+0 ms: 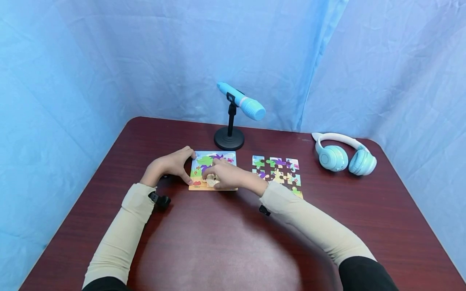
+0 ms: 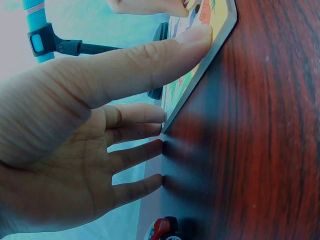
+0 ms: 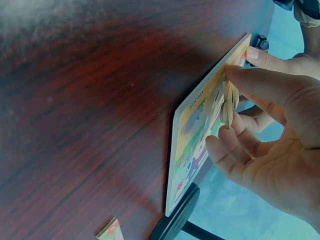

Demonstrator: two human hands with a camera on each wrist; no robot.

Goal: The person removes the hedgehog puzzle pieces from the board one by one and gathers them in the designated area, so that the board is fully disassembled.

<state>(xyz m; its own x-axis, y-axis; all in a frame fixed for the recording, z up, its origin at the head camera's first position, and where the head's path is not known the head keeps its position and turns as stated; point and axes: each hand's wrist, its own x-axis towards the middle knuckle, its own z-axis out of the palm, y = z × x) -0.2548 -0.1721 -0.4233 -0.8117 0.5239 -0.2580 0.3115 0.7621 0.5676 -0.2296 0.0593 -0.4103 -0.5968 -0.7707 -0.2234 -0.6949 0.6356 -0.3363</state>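
Note:
A flat puzzle board with a colourful cartoon picture lies on the table. At its left side is my left hand, thumb on the near corner and a forefinger at the far corner. In the left wrist view the thumb lies straight over the board's edge and the other fingers are extended. My right hand is over the board's lower middle. Its thumb and fingers pinch a wooden jigsaw piece, tilted up against the board's surface; whether its edge is seated cannot be told.
Several loose jigsaw pieces lie spaced apart right of the board, partly behind my right forearm. Behind the board stands a blue microphone on a black stand. Cat-ear headphones rest at the back right.

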